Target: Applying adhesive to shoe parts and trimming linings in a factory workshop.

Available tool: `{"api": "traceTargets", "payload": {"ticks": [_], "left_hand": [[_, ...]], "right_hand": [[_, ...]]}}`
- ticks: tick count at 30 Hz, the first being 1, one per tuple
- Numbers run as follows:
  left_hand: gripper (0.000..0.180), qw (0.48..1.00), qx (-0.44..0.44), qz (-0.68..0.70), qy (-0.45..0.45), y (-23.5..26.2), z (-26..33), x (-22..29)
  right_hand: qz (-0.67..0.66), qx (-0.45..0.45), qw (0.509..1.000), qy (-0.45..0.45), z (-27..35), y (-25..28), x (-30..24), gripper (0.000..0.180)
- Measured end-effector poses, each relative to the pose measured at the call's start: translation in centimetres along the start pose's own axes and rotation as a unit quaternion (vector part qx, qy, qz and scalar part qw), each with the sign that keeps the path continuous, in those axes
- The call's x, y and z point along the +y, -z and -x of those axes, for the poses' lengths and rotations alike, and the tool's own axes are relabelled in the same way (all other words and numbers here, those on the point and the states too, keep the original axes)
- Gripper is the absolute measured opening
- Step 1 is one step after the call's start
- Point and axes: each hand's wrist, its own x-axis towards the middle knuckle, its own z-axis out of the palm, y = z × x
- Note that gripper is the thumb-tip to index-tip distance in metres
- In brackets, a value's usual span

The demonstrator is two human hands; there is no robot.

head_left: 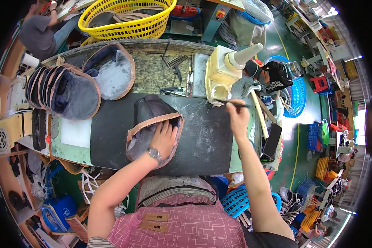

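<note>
On the black work mat [202, 132] lies a dark leather piece [151, 106] with a grey fleecy lining and a tan stitched rim, like a shoe upper. My left hand [164, 139] rests on its lining with the fingers stretched out. My right hand [239, 118] pinches a thin dark-handled brush [239, 105]. The brush's far end reaches the mouth of a cream, glue-crusted container [224, 68] with a cone-shaped spout, and its tip is hard to make out there. Similar lined pieces [80, 93] stand in a row on the left, one more [113, 76] behind them.
Several hand tools [180, 68] lie at the back of the bench. Right of my hand are a wooden-handled hammer [260, 113], a dark phone-like slab [272, 140] and a black bag [277, 76]. A yellow basket [126, 29] stands beyond the bench. Another person [39, 35] sits far left.
</note>
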Motion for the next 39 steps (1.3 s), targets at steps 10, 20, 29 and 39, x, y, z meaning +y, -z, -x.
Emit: {"api": "traceTargets", "payload": {"ticks": [10,20,29,39], "left_hand": [[0.058,0.987,-0.012,-0.06,0.148,6.6,-2.2,-10.2],[0.036,0.966,0.049,-0.076,0.24,-1.0,3.6,-2.4],[0.02,0.925,0.162,0.07,0.336,-2.0,5.0,-3.7],[0.012,0.968,0.071,-0.121,0.21,-1.0,6.3,-5.9]], "right_hand": [[0.11,0.019,0.994,0.007,-5.6,0.4,4.7,0.025],[-0.481,-0.084,0.808,-0.329,0.3,-0.8,1.1,0.03],[-0.313,-0.481,0.775,-0.264,7.4,-14.8,0.7,0.02],[-0.104,-0.553,0.788,-0.251,7.1,-17.1,1.1,0.022]]}}
